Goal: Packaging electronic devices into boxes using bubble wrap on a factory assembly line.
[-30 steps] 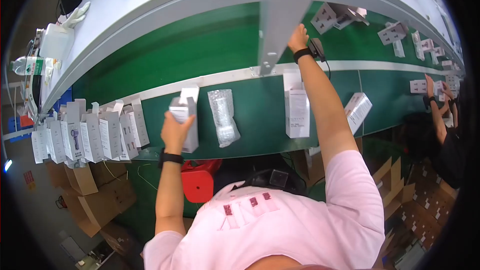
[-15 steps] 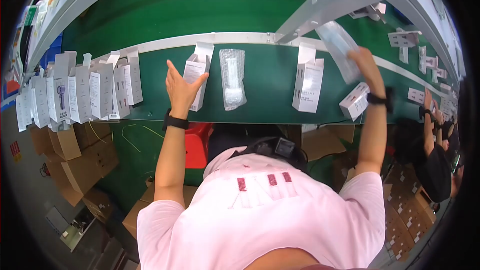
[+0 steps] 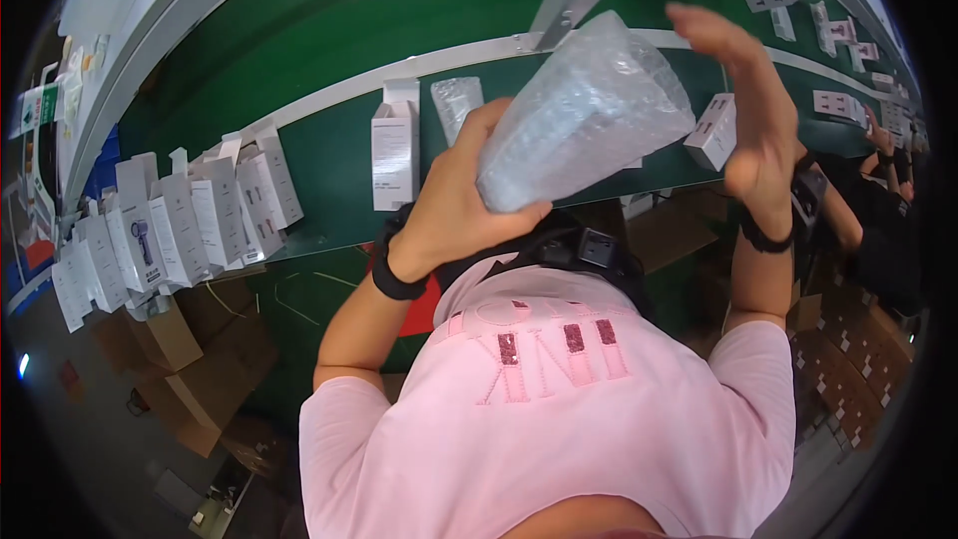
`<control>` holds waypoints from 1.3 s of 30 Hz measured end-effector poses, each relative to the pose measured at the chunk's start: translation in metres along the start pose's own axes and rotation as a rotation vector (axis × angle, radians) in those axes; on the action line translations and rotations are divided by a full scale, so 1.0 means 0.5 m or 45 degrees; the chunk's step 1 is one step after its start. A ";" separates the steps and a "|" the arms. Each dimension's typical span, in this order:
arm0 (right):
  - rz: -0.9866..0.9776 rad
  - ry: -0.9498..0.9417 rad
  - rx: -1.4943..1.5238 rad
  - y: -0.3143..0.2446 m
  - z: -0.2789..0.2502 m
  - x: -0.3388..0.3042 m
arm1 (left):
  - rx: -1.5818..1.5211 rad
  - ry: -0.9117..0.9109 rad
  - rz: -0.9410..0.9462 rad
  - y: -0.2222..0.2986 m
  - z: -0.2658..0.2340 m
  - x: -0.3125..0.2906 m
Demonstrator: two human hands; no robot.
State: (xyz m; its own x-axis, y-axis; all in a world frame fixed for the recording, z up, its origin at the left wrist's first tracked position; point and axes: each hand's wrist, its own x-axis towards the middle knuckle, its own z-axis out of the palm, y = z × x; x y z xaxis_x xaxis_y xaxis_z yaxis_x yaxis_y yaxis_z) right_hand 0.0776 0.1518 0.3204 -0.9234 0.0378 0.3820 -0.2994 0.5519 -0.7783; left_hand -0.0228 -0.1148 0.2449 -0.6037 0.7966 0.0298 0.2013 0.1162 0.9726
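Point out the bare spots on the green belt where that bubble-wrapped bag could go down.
Bare green lies between the leaning white cartons and the upright white box. Crowded: that carton row, and the scattered boxes far right. The area behind the bubble-wrap bag is hidden.

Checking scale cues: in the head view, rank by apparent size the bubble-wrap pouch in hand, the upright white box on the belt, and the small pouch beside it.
1. Bubble-wrap pouch, though closest to the camera.
2. White box.
3. Small pouch.

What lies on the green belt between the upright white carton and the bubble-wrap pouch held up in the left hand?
In the head view, a small clear bubble-wrap bag lies flat on the belt between the upright white carton and the held bubble-wrap pouch.
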 end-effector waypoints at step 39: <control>-0.609 0.283 -0.356 -0.091 0.312 0.119 | -2.881 -0.697 -0.411 -0.119 -0.017 -0.165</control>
State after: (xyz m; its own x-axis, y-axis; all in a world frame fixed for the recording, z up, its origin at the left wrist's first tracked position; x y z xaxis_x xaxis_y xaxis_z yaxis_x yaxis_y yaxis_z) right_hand -0.0013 -0.0009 0.3009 -0.6200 -0.1121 0.7765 -0.5671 0.7480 -0.3447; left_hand 0.0086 -0.1925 0.1864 -0.1702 0.9623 0.2124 -0.8985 -0.0630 -0.4344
